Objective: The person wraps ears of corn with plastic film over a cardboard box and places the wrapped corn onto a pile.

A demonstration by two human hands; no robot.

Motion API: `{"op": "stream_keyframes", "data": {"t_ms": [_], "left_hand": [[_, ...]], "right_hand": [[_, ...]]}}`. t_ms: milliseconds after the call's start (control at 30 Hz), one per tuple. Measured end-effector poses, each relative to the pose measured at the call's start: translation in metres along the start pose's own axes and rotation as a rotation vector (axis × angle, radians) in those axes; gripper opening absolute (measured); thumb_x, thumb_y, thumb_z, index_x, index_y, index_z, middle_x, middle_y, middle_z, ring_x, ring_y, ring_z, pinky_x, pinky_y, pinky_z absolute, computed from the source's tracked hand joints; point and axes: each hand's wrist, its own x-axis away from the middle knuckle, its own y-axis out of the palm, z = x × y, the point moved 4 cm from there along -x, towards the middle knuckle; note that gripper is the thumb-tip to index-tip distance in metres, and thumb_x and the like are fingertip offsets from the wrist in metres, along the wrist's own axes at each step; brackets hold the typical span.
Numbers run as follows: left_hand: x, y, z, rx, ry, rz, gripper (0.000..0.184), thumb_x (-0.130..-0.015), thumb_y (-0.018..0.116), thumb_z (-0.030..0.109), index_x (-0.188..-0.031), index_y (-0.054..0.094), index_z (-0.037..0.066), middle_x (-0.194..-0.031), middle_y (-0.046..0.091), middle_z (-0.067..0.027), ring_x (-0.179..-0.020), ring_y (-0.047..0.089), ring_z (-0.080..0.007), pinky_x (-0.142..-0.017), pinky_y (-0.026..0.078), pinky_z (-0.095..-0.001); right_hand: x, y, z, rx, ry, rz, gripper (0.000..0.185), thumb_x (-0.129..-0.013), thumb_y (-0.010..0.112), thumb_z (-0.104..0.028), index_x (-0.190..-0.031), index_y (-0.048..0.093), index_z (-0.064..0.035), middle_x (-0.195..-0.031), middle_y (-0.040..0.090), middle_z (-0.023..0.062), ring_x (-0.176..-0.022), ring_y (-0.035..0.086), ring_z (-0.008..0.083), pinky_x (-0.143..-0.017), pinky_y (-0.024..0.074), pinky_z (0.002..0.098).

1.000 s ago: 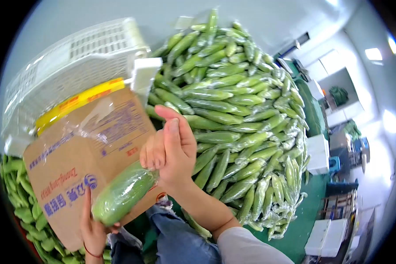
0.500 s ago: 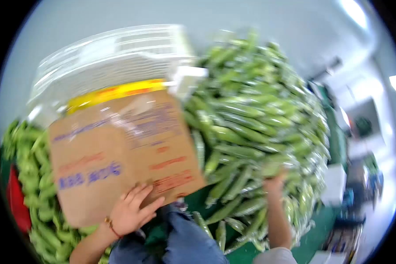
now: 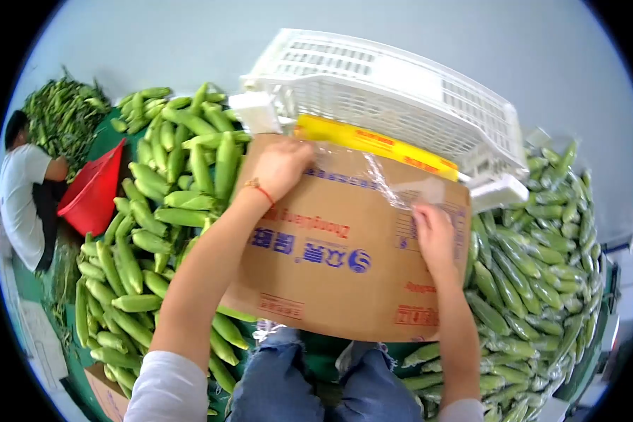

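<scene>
A brown cardboard sheet with blue and red print (image 3: 309,281) lies over the person's knees. Clear plastic film (image 3: 383,179) stretches along its far edge, beside a yellow box of film (image 3: 380,144). My left hand (image 3: 285,165) is at the far left part of the cardboard, fingers closed on the film's edge. My right hand (image 3: 432,232) pinches the film at the right side. Unwrapped green cobs (image 3: 148,239) are heaped on the left, and film-wrapped cobs (image 3: 534,267) are piled on the right.
Behind the cardboard stands a white plastic crate (image 3: 394,91). At the left, a person in a white shirt (image 3: 22,197) sits by a red basket (image 3: 95,190) and a leafy green heap (image 3: 63,116). A cardboard box (image 3: 105,394) is at the lower left.
The wrapped cob that was in hand has gone to the right pile. The view has turned left, and both hands have come to the film over the cardboard.
</scene>
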Motion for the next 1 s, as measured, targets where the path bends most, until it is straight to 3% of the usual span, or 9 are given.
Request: {"op": "stream_keyframes", "data": {"t_ms": [133,367,467,533,633,700,733,867,1000], "left_hand": [[0.048,-0.032,0.025,0.155,0.056,0.096,0.005,-0.080,0.053,0.007,-0.082,0.048,0.007,-0.074,0.056,-0.0148,-0.073,0.058,-0.0376,-0.063,0.048,-0.0452],[0.263,-0.111,0.099,0.143,0.183,-0.017,0.021,-0.080,0.061,0.012,-0.098,0.058,0.002,-0.095,0.064,-0.0137,-0.091,0.066,-0.0297,-0.075,0.056,-0.0365],[0.329,-0.100,0.123,0.271,-0.016,-0.059,0.024,-0.078,0.064,0.005,-0.101,0.058,0.002,-0.104,0.064,-0.0146,-0.098,0.064,-0.0306,-0.082,0.054,-0.0370],[0.387,-0.069,0.115,0.217,-0.185,-0.001,0.040,-0.071,0.071,0.006,-0.107,0.056,0.002,-0.113,0.062,-0.0147,-0.105,0.061,-0.0325,-0.090,0.051,-0.0408],[0.456,-0.051,0.023,-0.311,-1.078,0.263,0.065,-0.082,0.071,0.020,-0.134,0.039,-0.002,-0.128,0.045,-0.0286,-0.118,0.045,-0.0440,-0.102,0.036,-0.0489],[0.498,-0.041,-0.052,0.414,-1.885,0.741,0.089,-0.086,0.067,0.045,-0.150,0.019,0.006,-0.147,0.029,-0.0274,-0.132,0.036,-0.0417,-0.109,0.031,-0.0510],[0.486,-0.042,-0.066,0.381,-2.084,0.629,0.099,-0.082,0.068,0.053,-0.153,0.012,0.012,-0.152,0.023,-0.0276,-0.137,0.031,-0.0410,-0.111,0.029,-0.0512],[0.519,0.010,-0.127,0.422,-2.028,0.813,0.092,-0.081,0.071,0.025,-0.149,0.011,0.011,-0.140,0.042,-0.0214,-0.120,0.048,-0.0366,-0.102,0.041,-0.0505],[0.473,-0.038,-0.046,1.280,-1.776,1.191,0.049,-0.099,0.050,0.025,-0.144,0.035,0.010,-0.129,0.051,-0.0093,-0.102,0.057,-0.0245,-0.086,0.049,-0.0393]], "right_hand": [[0.060,-0.043,0.023,-0.380,0.540,0.128,0.017,-0.094,0.063,-0.018,-0.096,0.062,-0.0009,-0.088,0.062,0.0037,-0.083,0.055,0.0134,-0.078,0.0463,0.0305],[0.228,-0.070,0.011,-0.300,0.447,-0.276,0.008,-0.094,0.053,-0.008,-0.088,0.054,-0.0030,-0.075,0.059,0.0064,-0.078,0.056,0.0178,-0.070,0.0436,0.0325],[0.223,-0.069,-0.050,0.054,-0.079,-0.401,0.014,-0.099,0.054,-0.015,-0.098,0.062,-0.0038,-0.086,0.063,0.0135,-0.080,0.062,0.0313,-0.071,0.0496,0.0382],[0.226,-0.066,-0.056,0.022,0.064,-0.387,0.009,-0.094,0.055,-0.010,-0.089,0.058,-0.0026,-0.080,0.061,0.0108,-0.079,0.058,0.0274,-0.071,0.0452,0.0371],[0.219,-0.059,-0.050,0.004,0.182,-0.397,0.009,-0.090,0.057,-0.008,-0.084,0.057,-0.0018,-0.077,0.061,0.0108,-0.079,0.055,0.0288,-0.073,0.0427,0.0380],[0.221,-0.059,-0.052,-0.017,0.289,-0.373,0.009,-0.090,0.058,-0.008,-0.083,0.059,-0.0018,-0.077,0.060,0.0110,-0.078,0.054,0.0300,-0.076,0.0422,0.0394],[0.219,-0.053,-0.051,-0.020,0.235,-0.396,0.008,-0.090,0.059,-0.009,-0.084,0.059,-0.0027,-0.077,0.061,0.0099,-0.077,0.056,0.0282,-0.076,0.0425,0.0383],[0.213,-0.061,-0.056,0.010,0.257,-0.424,0.006,-0.088,0.061,-0.012,-0.084,0.062,-0.0070,-0.081,0.063,0.0089,-0.079,0.059,0.0316,-0.081,0.0415,0.0407],[0.220,-0.065,-0.061,-0.045,0.288,-0.353,0.003,-0.086,0.063,-0.010,-0.084,0.062,-0.0079,-0.084,0.063,0.0093,-0.083,0.058,0.0309,-0.080,0.0424,0.0406]]}}
